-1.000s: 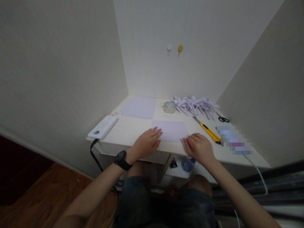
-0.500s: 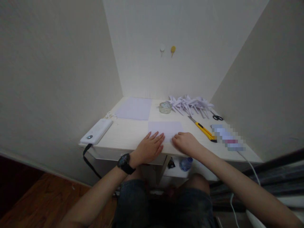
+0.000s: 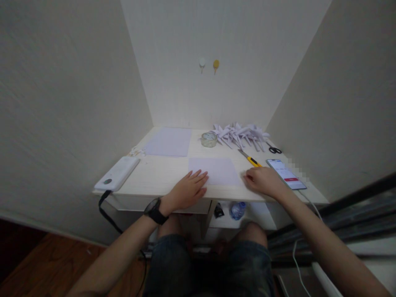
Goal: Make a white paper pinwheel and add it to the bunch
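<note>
A white sheet of paper (image 3: pixel 221 170) lies flat near the front edge of the desk. My left hand (image 3: pixel 187 189), with a dark watch on its wrist, is open, its fingers stretched over the paper's lower left corner. Just beyond the paper's right edge rests my right hand (image 3: pixel 264 180). Its fingers are curled closed, and nothing shows in them. Past this hand's knuckles lies a yellow utility knife (image 3: pixel 253 161), blade out, its rear end hidden by the hand. To the hand's right is a phone (image 3: pixel 286 175) with its screen lit.
Larger paper (image 3: pixel 169 141) lies at the back left. A clear tape roll (image 3: pixel 209 140), a heap of folded paper pinwheels (image 3: pixel 239 134) and black-handled scissors (image 3: pixel 274 150) line the back. A white power bank (image 3: pixel 119 173) with a black cable sits left, near paper scraps (image 3: pixel 137 152).
My right hand has slid right, off the paper's lower right corner, and now covers the knife's rear end. My left hand stays on the paper. The view has shifted slightly.
</note>
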Demonstrator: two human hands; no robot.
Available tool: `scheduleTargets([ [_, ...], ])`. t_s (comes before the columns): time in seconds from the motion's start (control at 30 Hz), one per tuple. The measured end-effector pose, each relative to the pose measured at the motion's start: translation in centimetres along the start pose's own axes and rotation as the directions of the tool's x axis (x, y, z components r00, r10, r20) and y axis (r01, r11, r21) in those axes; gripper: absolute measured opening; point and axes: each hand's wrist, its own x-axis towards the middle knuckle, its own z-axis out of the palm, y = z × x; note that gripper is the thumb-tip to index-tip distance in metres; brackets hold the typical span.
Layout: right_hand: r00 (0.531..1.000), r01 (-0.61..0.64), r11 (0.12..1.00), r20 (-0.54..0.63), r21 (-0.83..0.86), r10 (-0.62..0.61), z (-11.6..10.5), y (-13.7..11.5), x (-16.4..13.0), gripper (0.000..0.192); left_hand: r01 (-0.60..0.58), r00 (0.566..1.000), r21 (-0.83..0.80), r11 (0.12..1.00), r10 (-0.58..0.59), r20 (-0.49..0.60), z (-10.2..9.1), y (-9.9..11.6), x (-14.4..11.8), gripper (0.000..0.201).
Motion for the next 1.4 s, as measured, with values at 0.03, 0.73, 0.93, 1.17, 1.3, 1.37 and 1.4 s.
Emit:
scheduleTargets([
  [0.03,0.999,0.005,0.998,-0.055,0.068,-0.001,0.2,-0.4,0.2,0.032,0.003,1.0,-0.004,1.0,-0.003,0.011,-0.1,-0.2,0.5,0.052],
  [0.73,0.994,-0.1,0.945,0.062,0.311,0.084,4.5,-3.7,5.9,0.068,0.279,0.958,0.094,0.956,-0.283,0.035,1.6,-4.9,6.5,0.08],
  [0.93,0.969,-0.218,0.944,-0.061,0.249,0.24,4.3,-3.5,5.4,0.057,0.263,0.964,0.096,0.96,-0.265,0.009,1.4,-5.4,5.2,0.075],
  [1.17,0.841,-0.476,0.87,-0.223,0.13,0.493,3.1,2.0,3.2,0.038,0.21,0.974,0.063,0.976,-0.203,-0.099,1.0,-5.4,5.1,0.058],
  [1.3,0.843,-0.517,0.85,-0.109,0.104,0.526,3.1,3.5,2.9,0.043,0.175,0.973,0.032,0.984,-0.167,-0.162,0.5,-5.5,5.2,0.049],
  [1.37,0.835,-0.533,0.84,-0.096,0.104,0.541,3.4,3.5,3.3,0.046,0.172,0.97,0.032,0.985,-0.164,-0.18,0.3,-5.5,5.2,0.049],
  [1.4,0.832,-0.538,0.836,-0.093,0.107,0.547,3.5,3.4,3.5,0.046,0.171,0.97,0.032,0.985,-0.162,-0.184,0.2,-5.5,5.2,0.049],
])
